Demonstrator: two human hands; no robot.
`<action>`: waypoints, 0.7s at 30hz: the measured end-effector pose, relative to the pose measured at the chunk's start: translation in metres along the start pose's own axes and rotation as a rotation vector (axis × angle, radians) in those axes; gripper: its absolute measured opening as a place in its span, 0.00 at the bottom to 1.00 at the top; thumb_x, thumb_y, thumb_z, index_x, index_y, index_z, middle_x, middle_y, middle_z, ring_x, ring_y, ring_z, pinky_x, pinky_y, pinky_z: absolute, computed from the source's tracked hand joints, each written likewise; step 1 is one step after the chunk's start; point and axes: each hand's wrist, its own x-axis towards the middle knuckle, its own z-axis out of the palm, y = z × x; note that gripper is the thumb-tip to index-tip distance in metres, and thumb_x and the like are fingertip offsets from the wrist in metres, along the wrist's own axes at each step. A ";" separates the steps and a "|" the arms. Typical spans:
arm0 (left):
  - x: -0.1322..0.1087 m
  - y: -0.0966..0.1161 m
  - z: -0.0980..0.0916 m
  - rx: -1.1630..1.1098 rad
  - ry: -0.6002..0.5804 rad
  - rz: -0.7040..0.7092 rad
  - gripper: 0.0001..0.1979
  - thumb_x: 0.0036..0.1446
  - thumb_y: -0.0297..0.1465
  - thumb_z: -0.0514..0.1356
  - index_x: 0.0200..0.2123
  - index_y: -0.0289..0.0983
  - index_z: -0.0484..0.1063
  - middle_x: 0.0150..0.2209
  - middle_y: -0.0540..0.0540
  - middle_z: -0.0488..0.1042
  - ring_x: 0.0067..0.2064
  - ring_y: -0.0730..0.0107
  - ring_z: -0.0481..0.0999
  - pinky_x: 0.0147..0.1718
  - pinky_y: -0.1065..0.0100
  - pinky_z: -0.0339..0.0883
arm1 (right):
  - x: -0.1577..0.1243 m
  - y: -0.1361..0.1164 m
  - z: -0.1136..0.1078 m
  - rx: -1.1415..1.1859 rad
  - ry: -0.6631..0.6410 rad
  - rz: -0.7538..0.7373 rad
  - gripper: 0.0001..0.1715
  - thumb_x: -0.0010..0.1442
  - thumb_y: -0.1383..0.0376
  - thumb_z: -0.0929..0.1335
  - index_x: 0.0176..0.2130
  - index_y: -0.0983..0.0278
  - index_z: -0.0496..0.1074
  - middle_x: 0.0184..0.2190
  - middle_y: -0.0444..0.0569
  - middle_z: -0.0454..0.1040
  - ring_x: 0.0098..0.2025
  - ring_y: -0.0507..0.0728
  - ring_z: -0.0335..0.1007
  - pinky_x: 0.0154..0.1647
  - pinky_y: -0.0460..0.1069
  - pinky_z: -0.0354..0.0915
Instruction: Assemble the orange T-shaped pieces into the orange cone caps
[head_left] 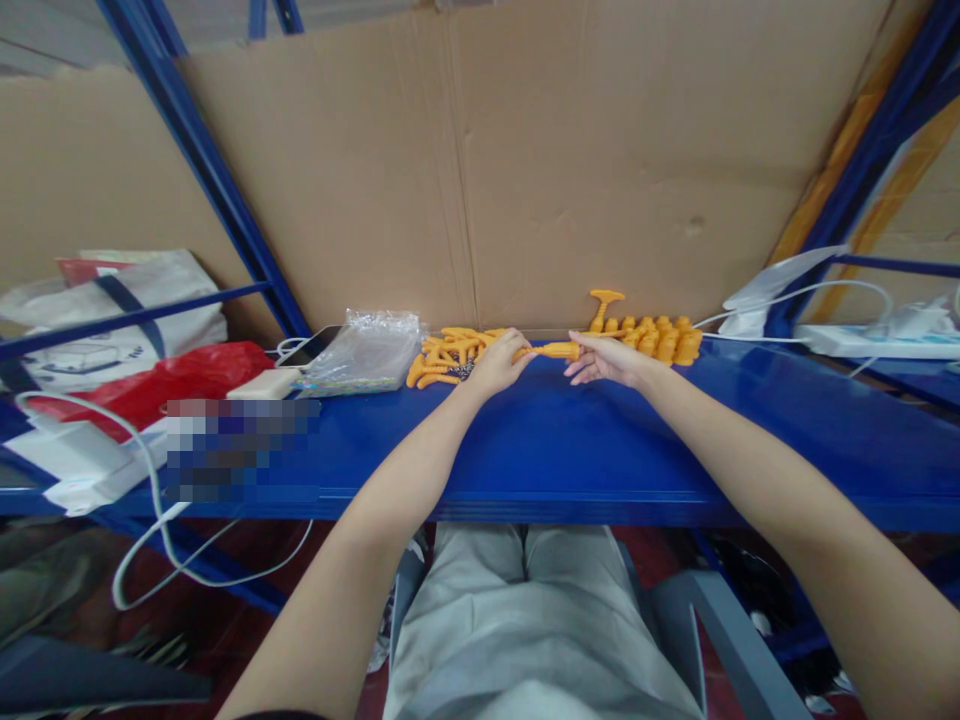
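Note:
Just in front of the cardboard, my left hand (499, 363) is closed on one end of a yellow plastic piece, probably a T-shaped handle, mostly covered by the fingers. My right hand (606, 358) pinches the other end, a yellow tubular body (559, 350), between thumb and fingers. Both parts lie in one line, apparently joined or touching. Left of my left hand is a pile of yellow T-shaped handles (442, 352) with dark metal parts. Behind my right hand stand rows of yellow tubular bodies (671, 340), and one upright piece with a T-shaped handle (604, 308) on top.
A stack of clear plastic bags (367, 350) lies left on the blue table (540, 450), near a phone (313, 346) and a red bag (165, 385). White cables and a power strip (877, 340) lie right. Cardboard (585, 150) and blue posts (217, 180) stand behind.

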 end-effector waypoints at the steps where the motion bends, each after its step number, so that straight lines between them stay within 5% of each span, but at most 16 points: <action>1: 0.000 -0.001 0.001 0.002 -0.003 -0.003 0.07 0.66 0.33 0.58 0.39 0.37 0.73 0.42 0.44 0.74 0.47 0.63 0.77 0.52 0.58 0.72 | 0.000 0.000 0.001 0.017 -0.003 0.015 0.25 0.70 0.49 0.63 0.32 0.64 0.71 0.25 0.51 0.80 0.24 0.53 0.76 0.26 0.45 0.69; 4: -0.001 -0.003 0.004 -0.007 0.003 0.003 0.07 0.65 0.33 0.58 0.44 0.37 0.72 0.48 0.41 0.74 0.52 0.61 0.76 0.56 0.56 0.70 | -0.001 -0.003 0.005 0.111 0.016 0.039 0.22 0.71 0.53 0.64 0.29 0.63 0.68 0.23 0.49 0.78 0.23 0.51 0.73 0.27 0.45 0.67; 11: -0.004 -0.007 0.009 -0.013 -0.022 -0.045 0.25 0.63 0.32 0.58 0.62 0.37 0.62 0.67 0.34 0.61 0.68 0.55 0.64 0.64 0.52 0.64 | -0.003 -0.008 0.004 0.301 0.231 -0.048 0.16 0.70 0.61 0.63 0.29 0.61 0.63 0.19 0.43 0.71 0.21 0.50 0.67 0.27 0.44 0.65; 16: -0.006 -0.005 0.008 0.144 -0.311 -0.204 0.23 0.63 0.31 0.57 0.61 0.39 0.67 0.67 0.36 0.64 0.69 0.51 0.63 0.66 0.47 0.59 | 0.008 -0.001 -0.004 0.187 0.376 -0.227 0.06 0.66 0.62 0.66 0.36 0.60 0.64 0.28 0.44 0.76 0.26 0.51 0.73 0.29 0.44 0.67; 21: -0.007 0.004 0.004 0.234 -0.615 -0.342 0.22 0.68 0.32 0.50 0.63 0.40 0.67 0.70 0.38 0.60 0.70 0.51 0.60 0.67 0.44 0.55 | 0.029 0.005 -0.011 -0.064 0.575 -0.418 0.20 0.56 0.61 0.75 0.38 0.59 0.60 0.32 0.44 0.77 0.30 0.52 0.76 0.32 0.45 0.68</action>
